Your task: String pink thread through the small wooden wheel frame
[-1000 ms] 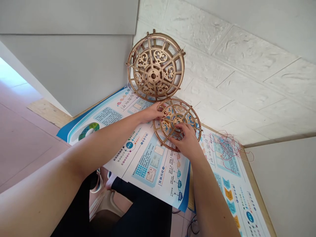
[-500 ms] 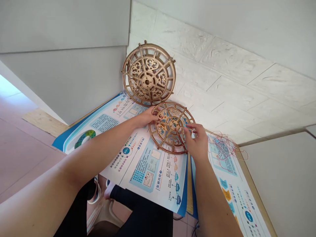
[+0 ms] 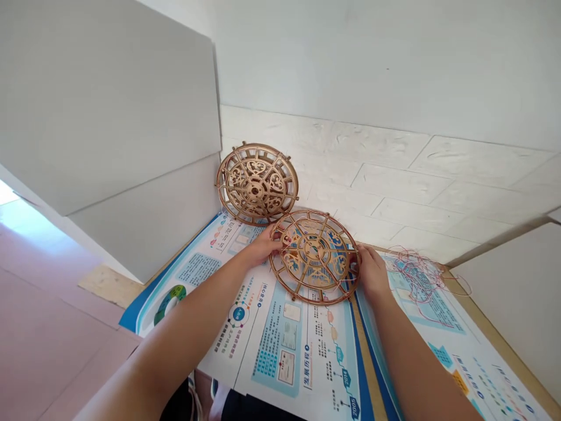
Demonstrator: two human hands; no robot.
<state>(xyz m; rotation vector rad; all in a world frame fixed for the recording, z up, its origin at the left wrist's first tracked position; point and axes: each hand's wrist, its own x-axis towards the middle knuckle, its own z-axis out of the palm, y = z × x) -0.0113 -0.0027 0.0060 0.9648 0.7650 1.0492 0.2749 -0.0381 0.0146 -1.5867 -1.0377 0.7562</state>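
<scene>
One pale panel (image 3: 144, 234) stands at far left, and beside it a layered openwork wooden wheel (image 3: 262, 192) leans in the corner against the brick-patterned wall (image 3: 394, 175). Below that lies a poster (image 3: 263, 330) printed with Chinese text. Next comes the person's left hand (image 3: 263, 245), closed on the upper-left rim of a scrollwork wooden disc (image 3: 314, 258), which sits over the poster, its face turned up toward the person. Whether its lower edge rests on the paper I can't tell. Being round, it has no long axis; it lies directly between the hands. The right hand (image 3: 374, 275) grasps the opposite rim, fingers partly hidden. The left is nearer the leaning wheel; the right is nearer the red-and-white thread tangle (image 3: 416, 278) at far right, on another poster (image 3: 475, 380).
</scene>
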